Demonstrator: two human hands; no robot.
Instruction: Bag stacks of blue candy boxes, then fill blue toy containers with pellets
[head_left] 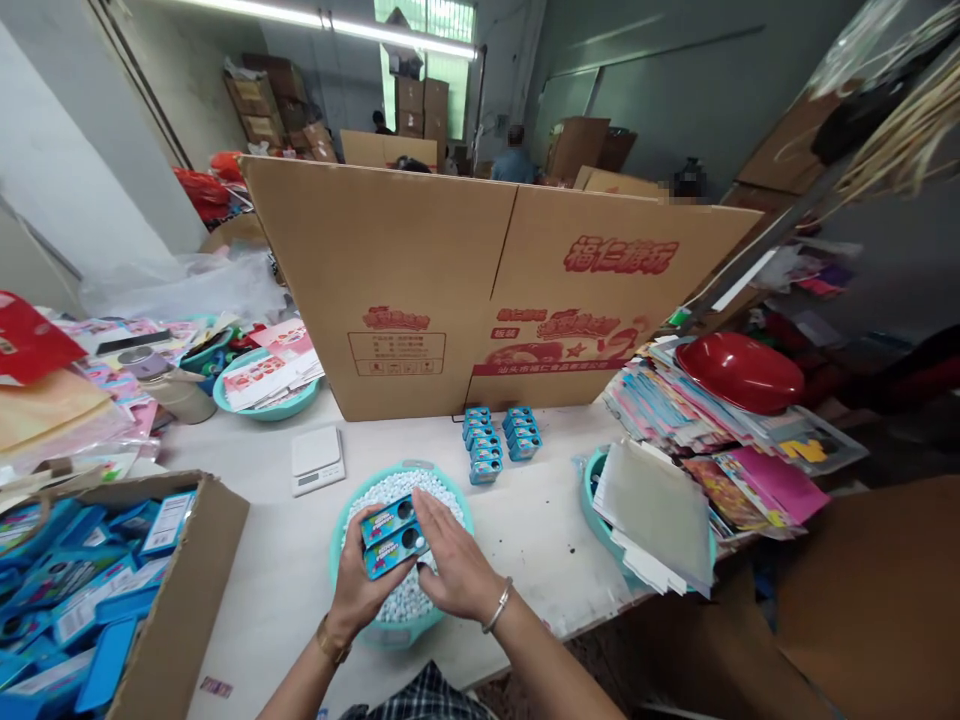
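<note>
Two small blue boxes (393, 538) with dark round openings lie side by side in my left hand (358, 580), whose fingers and thumb grip them from the left and below. My right hand (454, 560) is at their right end, fingers stretched out, seemingly touching them; a small white piece shows near its fingertips. Both hands are over a turquoise basin (335, 545) full of small white pellets (409, 605). Beyond the basin, several similar blue boxes (484, 445) stand in two rows on the white table (536, 540).
A carton (217, 570) of blue boxes stands at left, near a white scale (316, 458). A large cardboard panel (427, 260) blocks the back. At right are a basin (589, 490) with card sheets (656, 510), stacked papers and a red bowl (739, 370).
</note>
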